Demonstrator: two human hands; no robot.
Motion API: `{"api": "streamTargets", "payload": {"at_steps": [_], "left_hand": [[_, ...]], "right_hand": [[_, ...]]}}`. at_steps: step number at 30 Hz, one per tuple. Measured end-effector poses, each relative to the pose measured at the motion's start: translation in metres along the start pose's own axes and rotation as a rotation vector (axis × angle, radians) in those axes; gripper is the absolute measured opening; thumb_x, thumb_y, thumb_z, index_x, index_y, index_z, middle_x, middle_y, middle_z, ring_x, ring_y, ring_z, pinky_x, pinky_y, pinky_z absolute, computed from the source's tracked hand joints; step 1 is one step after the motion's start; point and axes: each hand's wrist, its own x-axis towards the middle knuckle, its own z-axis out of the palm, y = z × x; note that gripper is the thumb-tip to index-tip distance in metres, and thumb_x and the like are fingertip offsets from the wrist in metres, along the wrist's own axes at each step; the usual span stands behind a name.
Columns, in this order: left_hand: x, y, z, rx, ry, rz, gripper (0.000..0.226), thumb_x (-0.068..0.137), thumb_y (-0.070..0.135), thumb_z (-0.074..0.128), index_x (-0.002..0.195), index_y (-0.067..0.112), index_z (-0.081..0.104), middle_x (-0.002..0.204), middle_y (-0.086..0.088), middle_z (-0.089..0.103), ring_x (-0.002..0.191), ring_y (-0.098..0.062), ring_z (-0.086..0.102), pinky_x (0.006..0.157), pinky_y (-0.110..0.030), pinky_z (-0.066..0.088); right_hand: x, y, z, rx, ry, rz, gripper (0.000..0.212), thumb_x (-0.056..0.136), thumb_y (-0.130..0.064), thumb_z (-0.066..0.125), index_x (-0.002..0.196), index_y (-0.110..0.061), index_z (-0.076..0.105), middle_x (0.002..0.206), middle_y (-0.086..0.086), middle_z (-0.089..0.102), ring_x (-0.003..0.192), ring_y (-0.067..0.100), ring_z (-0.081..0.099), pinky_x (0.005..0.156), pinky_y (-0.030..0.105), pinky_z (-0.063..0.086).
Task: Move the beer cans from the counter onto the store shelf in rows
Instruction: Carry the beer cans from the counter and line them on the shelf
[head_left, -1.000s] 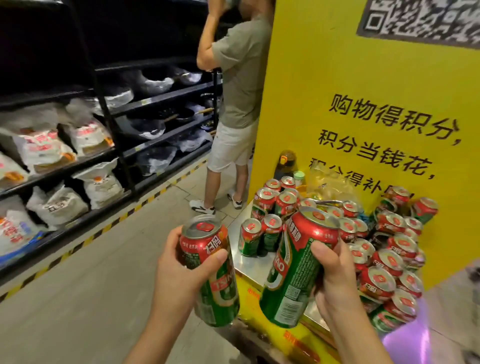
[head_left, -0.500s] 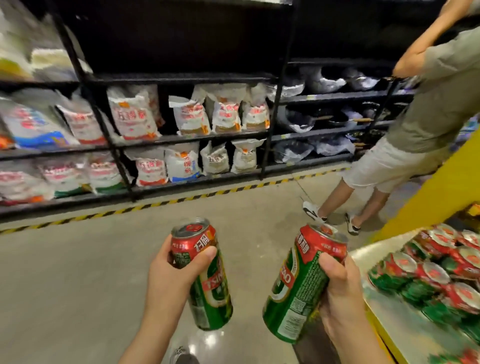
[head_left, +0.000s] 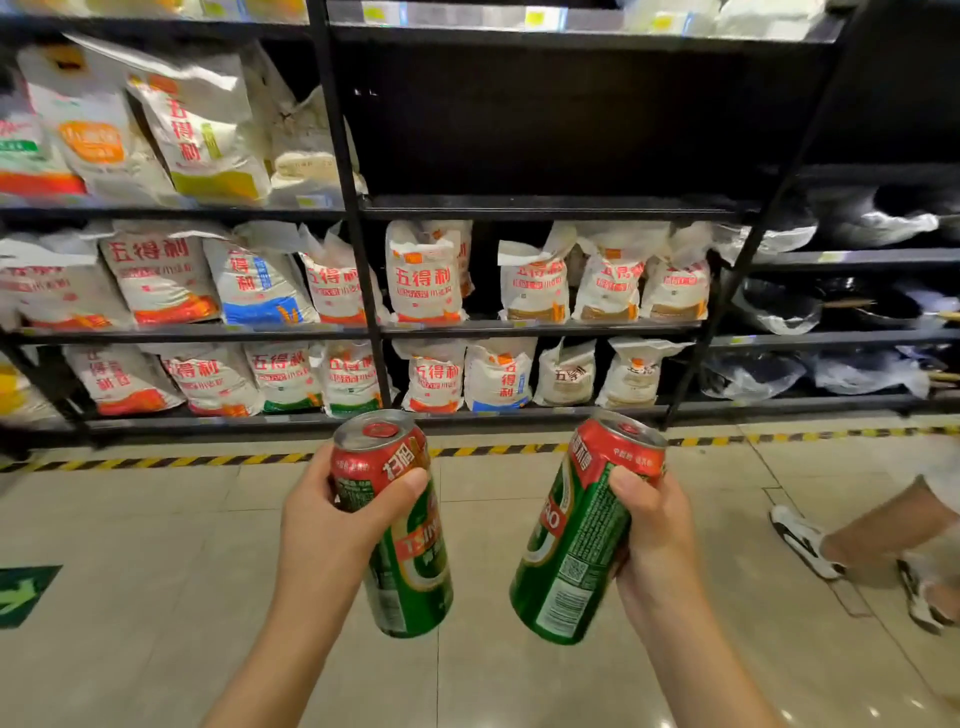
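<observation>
We count two beer cans in view, one per hand, both carried in the air over the tiled floor (head_left: 156, 545), in front of the store shelf (head_left: 545, 208).

Left hand (head_left: 332, 525): fingers wrapped around the left can (head_left: 400, 525), thumb laid across the red upper band. The can leans slightly, top toward the shelf, silver lid with its red tab facing up.

Right hand (head_left: 654, 535): fingers curled around the right can (head_left: 576, 535), thumb pressed on the red band near the rim. This can tilts more, its base swung inward toward the other can; the barcode label faces us. The two cans are near each other but apart.

Both forearms reach up from the lower edge, converging a little.

Shelf: black metal rack, several tiers. On the two lower tiers we count roughly sixteen white flour bags (head_left: 426, 275) with red lettering; the far-left ones blur, so the count is loose. One bay in the upper middle (head_left: 571, 119) is dark, with no goods showing. Bagged dark items (head_left: 779, 306) sit on the right-hand tiers; we cannot tell what they are.

A yellow-and-black striped line (head_left: 208, 461) runs along the shelf foot. One green floor marker (head_left: 26, 592) at left. Another person's leg and white sneaker (head_left: 802, 545) at right.
</observation>
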Motion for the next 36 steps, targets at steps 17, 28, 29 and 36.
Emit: {"api": "streamTargets", "payload": {"at_steps": [17, 28, 29, 36], "left_hand": [[0.312, 0.004, 0.075, 0.017, 0.191, -0.022, 0.058, 0.057, 0.033, 0.077, 0.111, 0.029, 0.055, 0.102, 0.007, 0.065, 0.094, -0.013, 0.061, 0.072, -0.03, 0.049], [0.503, -0.01, 0.092, -0.025, 0.284, -0.097, 0.036, 0.066, 0.021, 0.079, 0.09, 0.036, 0.056, 0.092, 0.009, 0.065, 0.087, -0.011, 0.06, 0.068, -0.031, 0.047], [0.524, -0.013, 0.091, -0.032, 0.288, -0.099, 0.036, 0.066, 0.019, 0.079, 0.09, 0.036, 0.057, 0.092, 0.009, 0.066, 0.087, -0.012, 0.061, 0.068, -0.031, 0.047], [0.677, -0.012, 0.079, -0.04, 0.215, -0.089, 0.036, 0.068, 0.02, 0.078, 0.093, 0.036, 0.057, 0.093, 0.008, 0.066, 0.088, -0.013, 0.062, 0.071, -0.032, 0.048]], "right_hand": [[0.351, 0.005, 0.08, -0.108, -0.121, 0.04, 0.07, 0.04, -0.044, 0.073, 0.103, -0.015, 0.06, 0.084, 0.005, 0.073, 0.078, 0.026, 0.071, 0.061, 0.034, 0.056], [0.54, 0.036, 0.153, -0.119, -0.177, 0.09, 0.069, 0.038, -0.045, 0.072, 0.1, -0.017, 0.061, 0.08, 0.004, 0.073, 0.071, 0.02, 0.071, 0.054, 0.026, 0.054], [0.558, 0.042, 0.162, -0.121, -0.171, 0.088, 0.069, 0.038, -0.045, 0.072, 0.1, -0.017, 0.062, 0.08, 0.005, 0.073, 0.072, 0.021, 0.071, 0.056, 0.028, 0.054], [0.673, 0.066, 0.237, -0.144, -0.128, 0.07, 0.065, 0.044, -0.047, 0.074, 0.102, -0.019, 0.062, 0.089, 0.01, 0.073, 0.083, 0.028, 0.07, 0.067, 0.039, 0.055]]}}
